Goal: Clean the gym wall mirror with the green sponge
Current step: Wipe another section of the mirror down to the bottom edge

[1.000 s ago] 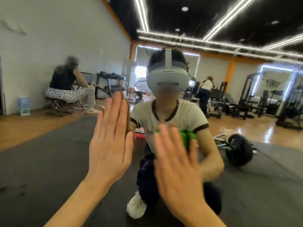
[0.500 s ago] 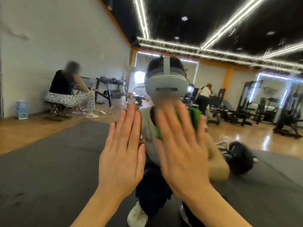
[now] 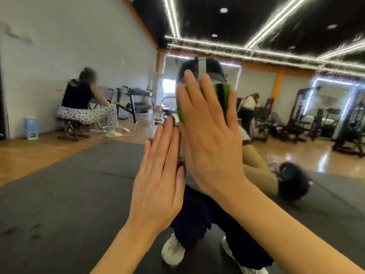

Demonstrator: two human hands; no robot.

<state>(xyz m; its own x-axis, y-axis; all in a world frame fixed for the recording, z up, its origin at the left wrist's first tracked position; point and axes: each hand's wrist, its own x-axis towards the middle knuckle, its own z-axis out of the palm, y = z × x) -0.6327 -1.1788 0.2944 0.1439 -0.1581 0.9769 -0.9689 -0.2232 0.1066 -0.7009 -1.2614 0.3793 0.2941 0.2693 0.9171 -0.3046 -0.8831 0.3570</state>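
Against the mirror, right hand presses the green sponge flat-fingered to wipe; left hand braces, fingers straight, empty.

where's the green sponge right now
In the head view the green sponge sits just right of centre, upper middle, pressed flat against the mirror under the right hand, with the left hand just below-left.

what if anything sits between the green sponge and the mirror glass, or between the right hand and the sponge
Nothing visible does. The right hand lies flat, fingers straight, directly on the green sponge, pressing it against the mirror. The left hand rests flat beside it, lower down, not under the sponge.
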